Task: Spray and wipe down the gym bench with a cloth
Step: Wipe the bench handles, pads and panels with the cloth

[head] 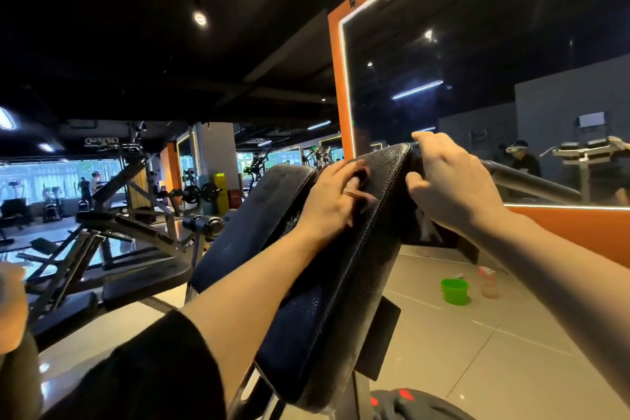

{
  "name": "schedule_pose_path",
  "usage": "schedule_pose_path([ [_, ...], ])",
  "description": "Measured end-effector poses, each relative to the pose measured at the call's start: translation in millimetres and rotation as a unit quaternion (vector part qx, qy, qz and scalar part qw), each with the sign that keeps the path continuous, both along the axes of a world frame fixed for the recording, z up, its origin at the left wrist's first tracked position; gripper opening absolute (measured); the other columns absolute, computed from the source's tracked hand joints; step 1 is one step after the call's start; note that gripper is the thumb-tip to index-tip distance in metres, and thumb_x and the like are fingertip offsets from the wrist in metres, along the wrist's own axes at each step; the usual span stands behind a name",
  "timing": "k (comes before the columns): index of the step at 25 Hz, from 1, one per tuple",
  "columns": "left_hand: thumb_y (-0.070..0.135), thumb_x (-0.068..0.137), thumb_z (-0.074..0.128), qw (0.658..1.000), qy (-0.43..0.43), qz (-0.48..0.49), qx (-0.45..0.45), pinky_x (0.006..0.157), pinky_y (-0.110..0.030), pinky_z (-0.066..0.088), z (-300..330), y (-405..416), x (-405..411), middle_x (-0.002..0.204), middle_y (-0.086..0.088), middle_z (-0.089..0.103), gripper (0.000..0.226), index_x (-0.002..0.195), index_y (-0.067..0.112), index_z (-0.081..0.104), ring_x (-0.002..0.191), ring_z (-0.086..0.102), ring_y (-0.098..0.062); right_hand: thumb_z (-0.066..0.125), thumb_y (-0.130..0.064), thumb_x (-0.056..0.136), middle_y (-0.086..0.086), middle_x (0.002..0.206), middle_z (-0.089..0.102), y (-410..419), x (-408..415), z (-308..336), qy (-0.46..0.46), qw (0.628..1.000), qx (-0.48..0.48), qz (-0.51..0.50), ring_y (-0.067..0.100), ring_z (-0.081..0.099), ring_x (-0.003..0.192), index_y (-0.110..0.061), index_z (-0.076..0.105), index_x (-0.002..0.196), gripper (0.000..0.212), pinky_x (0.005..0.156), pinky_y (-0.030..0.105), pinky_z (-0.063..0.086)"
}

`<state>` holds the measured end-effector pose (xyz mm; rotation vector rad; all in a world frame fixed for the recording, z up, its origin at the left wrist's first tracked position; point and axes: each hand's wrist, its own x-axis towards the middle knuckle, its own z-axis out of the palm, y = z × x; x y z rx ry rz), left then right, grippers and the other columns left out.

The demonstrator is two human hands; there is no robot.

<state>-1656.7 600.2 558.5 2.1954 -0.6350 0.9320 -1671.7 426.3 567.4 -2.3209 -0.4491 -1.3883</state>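
Note:
The black padded gym bench backrest (pixel 344 283) rises tilted in front of me, its surface speckled with droplets. My left hand (pixel 332 204) lies on the pad's upper left edge, with the fingers curled over that edge into the dark gap beside it. My right hand (pixel 453 181) grips the pad's top right corner, fingers over the top and thumb on the side. I cannot make out a cloth in either hand. A clear spray bottle (pixel 489 285) with a pink trigger stands on the floor to the right.
A green bucket (pixel 454 291) sits beside the bottle on the pale tiled floor. A second black pad (pixel 259 215) stands just left of my bench. An orange-framed mirror (pixel 477 78) fills the right wall. Weight machines crowd the left, with people far back.

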Motion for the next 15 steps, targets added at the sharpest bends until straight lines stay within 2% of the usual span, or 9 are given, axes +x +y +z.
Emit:
schedule_pose_path([
  [2,0.012,0.101,0.045,0.997,-0.037,-0.052,0.038,0.115,-0.02,0.016,-1.9,-13.0,-6.3,0.15,-0.003,0.037,0.042,0.143,0.013,0.042,0.138,0.027,-0.01,0.043,-0.02,0.097,0.014,0.13,0.052,0.8,3.5,2.8,0.025,1.0,0.004,-0.002,0.034,0.052,0.109,-0.011,0.045,0.132,0.036,0.079,0.036,0.035],
  [4,0.009,0.101,0.044,0.997,-0.021,-0.042,0.057,0.109,-0.014,0.016,3.3,-10.4,3.0,0.151,-0.003,0.034,0.044,0.144,0.013,0.039,0.137,0.026,-0.008,0.033,-0.025,0.103,0.01,0.129,0.054,3.8,6.4,-0.7,0.026,0.999,-0.016,-0.028,0.033,0.055,0.102,-0.015,0.043,0.132,0.033,0.07,0.033,0.027],
  [6,0.011,0.102,0.041,0.999,0.032,0.023,0.022,0.108,-0.017,0.019,15.2,-0.1,21.1,0.151,-0.006,0.036,0.042,0.144,0.012,0.039,0.139,0.03,-0.016,0.028,-0.027,0.104,0.007,0.129,0.055,5.2,9.0,-5.2,0.011,0.998,-0.031,-0.045,0.032,0.057,0.1,-0.018,0.04,0.135,0.035,0.068,0.032,0.025],
  [7,0.011,0.102,0.041,0.999,0.041,0.027,0.0,0.108,-0.02,0.022,20.1,-2.0,24.3,0.147,-0.007,0.041,0.04,0.143,0.011,0.042,0.137,0.035,-0.02,0.027,-0.027,0.104,0.006,0.13,0.056,4.0,9.3,-6.1,0.0,0.999,-0.027,-0.043,0.031,0.058,0.101,-0.018,0.038,0.138,0.037,0.068,0.032,0.027],
  [9,0.01,0.1,0.044,0.998,-0.011,-0.055,-0.001,0.113,-0.026,0.028,23.7,-18.9,22.0,0.138,-0.007,0.048,0.037,0.136,0.009,0.05,0.131,0.043,-0.022,0.027,-0.028,0.104,0.006,0.129,0.058,1.1,10.5,-7.0,-0.007,0.999,-0.01,-0.031,0.028,0.058,0.095,-0.018,0.03,0.146,0.044,0.068,0.031,0.027],
  [11,0.007,0.097,0.047,0.993,-0.045,-0.108,0.028,0.114,-0.028,0.031,22.4,-30.6,22.9,0.136,-0.005,0.049,0.037,0.133,0.008,0.053,0.131,0.043,-0.018,0.026,-0.03,0.103,0.006,0.121,0.061,0.8,10.2,-8.8,-0.004,1.0,-0.001,-0.023,0.018,0.049,0.072,-0.017,0.027,0.146,0.045,0.058,0.027,0.025],
  [13,0.004,0.098,0.047,0.997,-0.019,-0.065,0.023,0.112,-0.026,0.029,28.3,-18.3,32.0,0.14,-0.006,0.047,0.038,0.135,0.009,0.052,0.132,0.041,-0.018,0.026,-0.031,0.104,0.005,0.111,0.063,2.7,7.2,-9.1,-0.005,1.0,0.001,-0.018,0.013,0.036,0.062,-0.017,0.035,0.135,0.036,0.049,0.02,0.018],
  [15,0.007,0.1,0.044,0.999,0.036,0.021,0.004,0.108,-0.025,0.027,30.0,-2.9,41.3,0.141,-0.008,0.047,0.037,0.137,0.01,0.05,0.133,0.04,-0.02,0.026,-0.03,0.104,0.003,0.106,0.063,2.5,6.9,-8.9,-0.011,1.0,-0.004,-0.029,0.016,0.039,0.064,-0.018,0.04,0.126,0.028,0.049,0.019,0.017],
])
